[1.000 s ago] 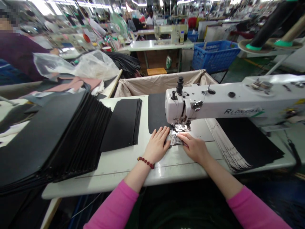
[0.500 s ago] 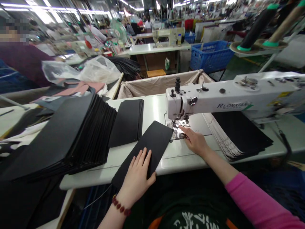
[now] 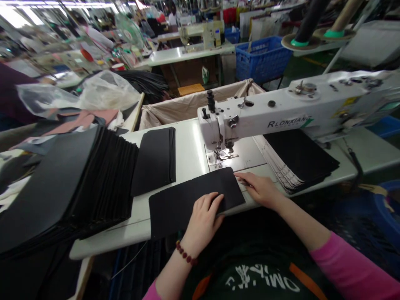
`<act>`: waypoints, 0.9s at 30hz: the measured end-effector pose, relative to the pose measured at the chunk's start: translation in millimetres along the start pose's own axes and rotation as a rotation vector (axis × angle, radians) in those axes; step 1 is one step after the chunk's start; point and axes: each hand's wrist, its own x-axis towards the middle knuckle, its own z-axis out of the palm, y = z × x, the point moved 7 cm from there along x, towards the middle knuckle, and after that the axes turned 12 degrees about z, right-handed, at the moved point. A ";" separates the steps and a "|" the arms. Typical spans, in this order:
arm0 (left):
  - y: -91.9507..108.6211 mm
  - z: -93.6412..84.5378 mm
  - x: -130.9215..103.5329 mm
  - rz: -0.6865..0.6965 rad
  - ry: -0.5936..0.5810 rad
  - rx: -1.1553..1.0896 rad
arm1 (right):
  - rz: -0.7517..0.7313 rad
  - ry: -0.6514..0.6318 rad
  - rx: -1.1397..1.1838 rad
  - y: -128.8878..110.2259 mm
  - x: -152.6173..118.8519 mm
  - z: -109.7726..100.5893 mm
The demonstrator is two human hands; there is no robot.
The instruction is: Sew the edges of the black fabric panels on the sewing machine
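Observation:
A black rectangular panel [image 3: 187, 198] lies on the pale sewing table, its left lower part hanging past the front edge. On top of it rests my left hand [image 3: 204, 221], fingers slightly bent and apart. My right hand [image 3: 261, 188] is at the panel's upper right edge, fingers drawn together; whatever they pinch is too small to name. Just behind the panel is the needle area [image 3: 222, 155] of the white sewing machine [image 3: 256, 118]; the panel is not under the foot.
A tall stack of black panels [image 3: 62, 175] stands at the left, a smaller stack [image 3: 154, 160] beside it. Black pieces with pale edges [image 3: 300, 160] lie under the machine arm. A cloth-lined bin [image 3: 175, 110] is behind the table, a blue basket [image 3: 262, 58] farther back.
The panel has turned clockwise and moved nearer the front edge. My left hand has moved right with it, and my right hand has come away from the needle area to the panel's edge.

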 end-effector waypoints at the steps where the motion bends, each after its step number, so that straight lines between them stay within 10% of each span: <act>1: 9.6 7.4 9.9 0.024 0.006 -0.024 | 0.039 0.037 0.049 3.2 -9.0 -3.2; 11: 36.6 37.4 44.3 0.074 0.079 -0.078 | 0.352 0.047 0.220 28.7 -79.8 7.5; 27: 32.2 27.7 47.4 0.124 0.046 -0.098 | 0.372 0.023 0.077 19.1 -76.7 9.2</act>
